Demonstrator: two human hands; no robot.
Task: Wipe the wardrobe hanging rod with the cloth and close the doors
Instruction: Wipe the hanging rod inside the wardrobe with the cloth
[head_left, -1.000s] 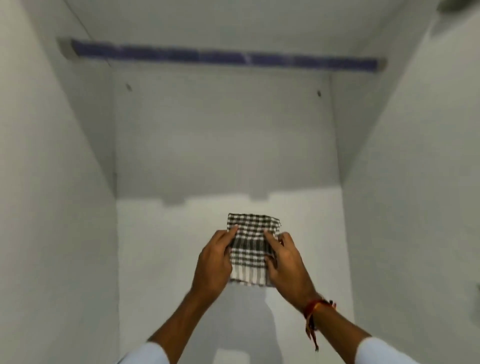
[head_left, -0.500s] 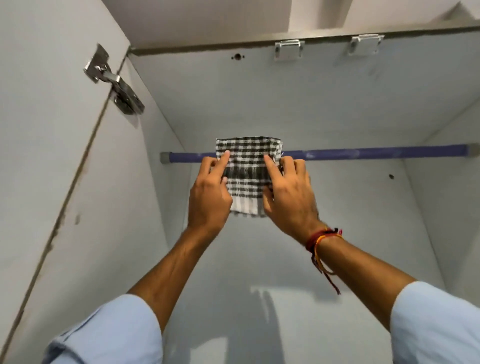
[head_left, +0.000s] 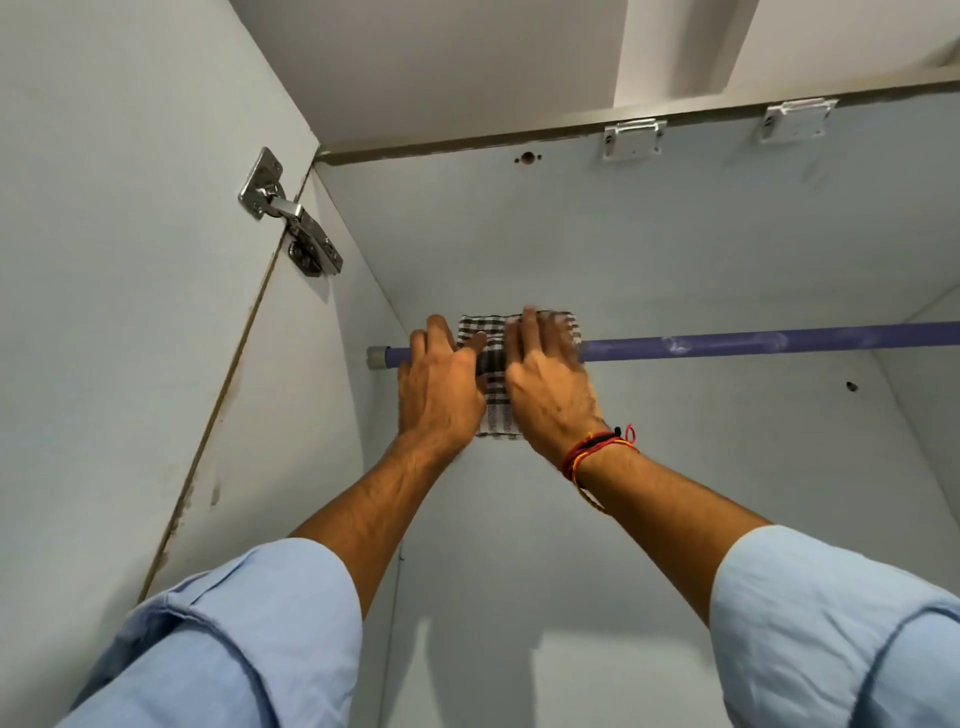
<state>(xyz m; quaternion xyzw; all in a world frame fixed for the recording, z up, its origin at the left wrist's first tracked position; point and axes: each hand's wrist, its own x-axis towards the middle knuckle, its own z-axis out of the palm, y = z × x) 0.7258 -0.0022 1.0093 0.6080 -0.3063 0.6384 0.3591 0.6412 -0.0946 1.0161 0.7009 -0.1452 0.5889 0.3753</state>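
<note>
Both hands are up at the rod, side by side and nearly touching: the left hand (head_left: 441, 389) sits toward the rod's left end, the right hand (head_left: 550, 387) just beside it, and each presses flat on the checked cloth (head_left: 493, 364). That cloth is draped over the purple rod (head_left: 727, 344), its upper edge showing above the bar and its lower edge hanging down between the two wrists. Fingers of both hands curl over the top of the cloth, clamping it against the bar, though the right fingertips are blurred. Left of the hands, a short stretch of rod runs to a grey end cap (head_left: 375, 357) against the side wall. To the right, the bar stretches bare across the wardrobe, with pale smudges along it. A red and orange thread band (head_left: 592, 457) circles the right wrist, and light blue sleeves (head_left: 249, 634) are pushed up both forearms. The left door (head_left: 130, 260) stands open, its metal hinge (head_left: 288, 221) shining at the upper left.
</note>
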